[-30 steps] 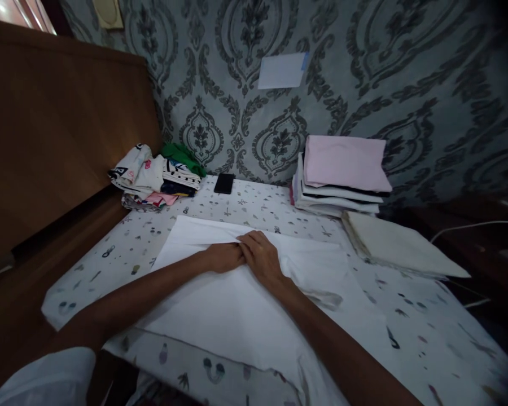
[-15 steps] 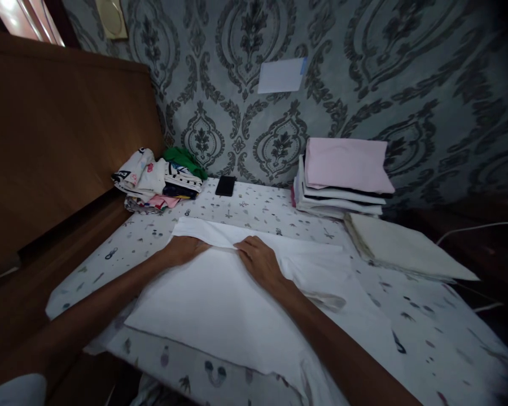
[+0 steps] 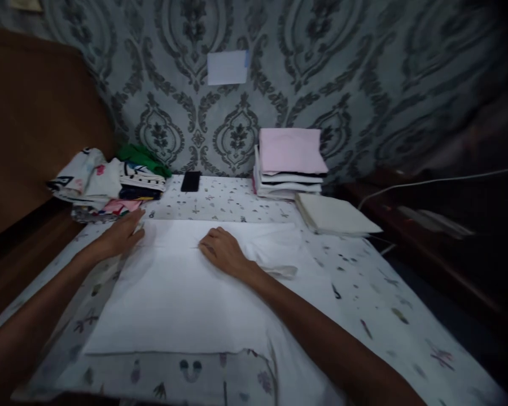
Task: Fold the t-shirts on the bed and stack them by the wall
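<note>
A white garment [image 3: 186, 304] lies spread on the patterned cloth [image 3: 359, 293] that covers the table. At the garment's far left corner is my left hand [image 3: 121, 234], its thumb and fingers apart and nothing seen between them. My right hand [image 3: 223, 248] rests on the upper middle of the garment with its fingers curled down; whether they pinch any fabric is hidden. Rumpled folds and a sleeve opening show to the right of my right hand.
Folded colourful clothes [image 3: 139, 175] sit at the back left, near a black flat object [image 3: 191, 181]. A stack topped with pink cloth [image 3: 292, 151] stands at the back; cream folded fabric [image 3: 336, 215] lies right of it. Brown wooden furniture [image 3: 38, 124] borders the left side.
My left hand has let go of the folded edge and moved left to the corner. The garment's far edge now lies flatter. The view has swung to the right.
</note>
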The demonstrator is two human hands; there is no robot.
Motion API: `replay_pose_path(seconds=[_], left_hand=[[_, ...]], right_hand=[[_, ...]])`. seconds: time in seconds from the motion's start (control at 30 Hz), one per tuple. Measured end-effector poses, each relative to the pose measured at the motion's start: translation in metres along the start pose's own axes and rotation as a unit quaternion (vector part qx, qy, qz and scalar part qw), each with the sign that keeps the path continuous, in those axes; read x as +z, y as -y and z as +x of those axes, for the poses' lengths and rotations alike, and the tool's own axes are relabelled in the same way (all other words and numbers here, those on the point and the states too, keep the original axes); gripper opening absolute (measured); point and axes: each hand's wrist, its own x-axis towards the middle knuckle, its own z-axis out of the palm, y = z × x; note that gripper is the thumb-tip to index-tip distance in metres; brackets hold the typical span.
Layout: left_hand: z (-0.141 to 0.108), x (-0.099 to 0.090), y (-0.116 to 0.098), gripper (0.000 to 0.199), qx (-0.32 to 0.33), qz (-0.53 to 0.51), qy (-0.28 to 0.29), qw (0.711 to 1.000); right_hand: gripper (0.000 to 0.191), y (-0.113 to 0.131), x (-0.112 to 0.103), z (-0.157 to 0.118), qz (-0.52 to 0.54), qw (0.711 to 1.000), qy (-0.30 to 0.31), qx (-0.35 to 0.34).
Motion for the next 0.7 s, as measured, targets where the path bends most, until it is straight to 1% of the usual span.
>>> replay_pose_path(seconds=[0.07,0.13,0.2,0.27,0.33,0.43,0.53,0.6,0.7], left_hand=[[0.012,0.011,-0.026,0.073,0.037,-0.03,-0.031,0.998],[0.02,0.028,-0.05,0.075,0.05,-0.04,-0.022,0.998],[0.023,0.047,-0.064,0.076,0.046,-0.023,-0.008,0.999],[0.023,0.062,-0.065,0.075,0.039,0.001,-0.015,0.999],[0.023,0.071,-0.059,0.074,0.038,0.016,-0.032,0.999],[0.022,0.075,-0.05,0.074,0.045,0.022,-0.043,0.998],[0.021,0.072,-0.051,0.074,0.041,0.022,-0.033,0.998],[0.02,0.069,-0.054,0.073,0.04,0.024,-0.033,0.998],[0.02,0.067,-0.057,0.072,0.045,0.027,-0.035,0.998]], right_hand=[[0.028,0.0,-0.004,0.0,0.009,1.0,0.008,0.023],[0.028,-0.006,-0.006,-0.004,0.004,0.999,0.01,0.05],[0.029,-0.021,-0.009,-0.012,-0.015,0.997,0.018,0.079],[0.035,-0.045,-0.014,-0.024,-0.033,0.992,0.026,0.117],[0.04,-0.073,-0.022,-0.04,-0.047,0.984,0.027,0.168],[0.045,-0.116,-0.039,-0.065,-0.067,0.967,0.02,0.245],[0.049,-0.148,-0.052,-0.087,-0.085,0.947,0.012,0.309],[0.049,-0.163,-0.054,-0.098,-0.084,0.941,-0.001,0.327],[0.044,-0.181,-0.053,-0.109,-0.067,0.951,-0.047,0.297]])
